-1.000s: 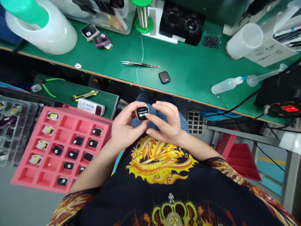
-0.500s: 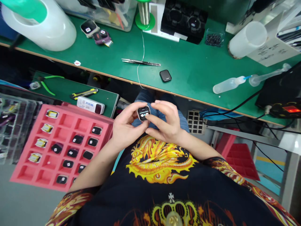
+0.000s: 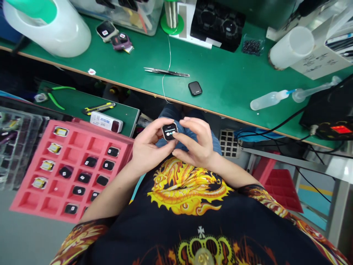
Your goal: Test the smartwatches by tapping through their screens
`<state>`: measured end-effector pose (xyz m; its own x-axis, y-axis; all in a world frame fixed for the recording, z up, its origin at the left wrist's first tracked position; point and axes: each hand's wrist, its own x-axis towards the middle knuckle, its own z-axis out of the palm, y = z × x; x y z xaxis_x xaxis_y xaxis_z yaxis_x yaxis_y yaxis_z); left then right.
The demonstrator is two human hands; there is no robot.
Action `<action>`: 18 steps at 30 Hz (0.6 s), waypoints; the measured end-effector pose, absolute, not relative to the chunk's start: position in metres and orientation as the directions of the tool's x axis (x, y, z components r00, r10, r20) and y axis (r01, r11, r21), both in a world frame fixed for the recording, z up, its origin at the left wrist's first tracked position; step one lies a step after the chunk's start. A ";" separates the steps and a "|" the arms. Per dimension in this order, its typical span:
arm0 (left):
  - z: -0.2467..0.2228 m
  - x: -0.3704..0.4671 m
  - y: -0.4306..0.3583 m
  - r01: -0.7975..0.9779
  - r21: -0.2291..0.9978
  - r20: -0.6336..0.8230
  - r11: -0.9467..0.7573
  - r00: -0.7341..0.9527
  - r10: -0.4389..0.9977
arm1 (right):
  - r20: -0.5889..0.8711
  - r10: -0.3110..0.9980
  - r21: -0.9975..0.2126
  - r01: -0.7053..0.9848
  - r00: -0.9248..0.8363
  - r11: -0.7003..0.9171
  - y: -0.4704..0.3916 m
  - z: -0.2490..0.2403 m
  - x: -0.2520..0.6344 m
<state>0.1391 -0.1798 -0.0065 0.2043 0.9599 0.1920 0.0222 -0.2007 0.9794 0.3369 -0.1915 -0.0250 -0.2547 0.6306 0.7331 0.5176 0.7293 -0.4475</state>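
Note:
Above my lap I hold a small smartwatch case without a strap, its dark screen lit with white icons and a row of marks. My left hand is closed around its left side and lower edge. My right hand is on the other side, fingers apart, with one fingertip touching the lower right of the screen. On the bench edge beyond my hands lie a dark square watch-like piece and metal tweezers.
At left, a pink foam tray carries several watch parts. Green-handled pliers and a yellow cutter knife lie on a lower surface. The green bench bears a solder wire spool, a plastic bottle and watches.
The view has shifted very slightly. My hands keep nearly the same pose around the smartwatch, and the fingertip stays at the screen's lower right.

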 end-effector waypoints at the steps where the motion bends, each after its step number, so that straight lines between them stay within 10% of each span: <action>1: -0.006 0.139 -0.180 0.016 0.979 0.194 -0.201 0.207 0.959 | 0.735 0.628 -0.448 0.513 -0.255 0.732 -0.191 -0.025 0.337; 18: -0.012 0.139 -0.182 0.131 0.965 0.198 -0.229 0.211 0.957 | 0.703 0.632 -0.383 0.574 -0.327 0.723 -0.194 -0.031 0.336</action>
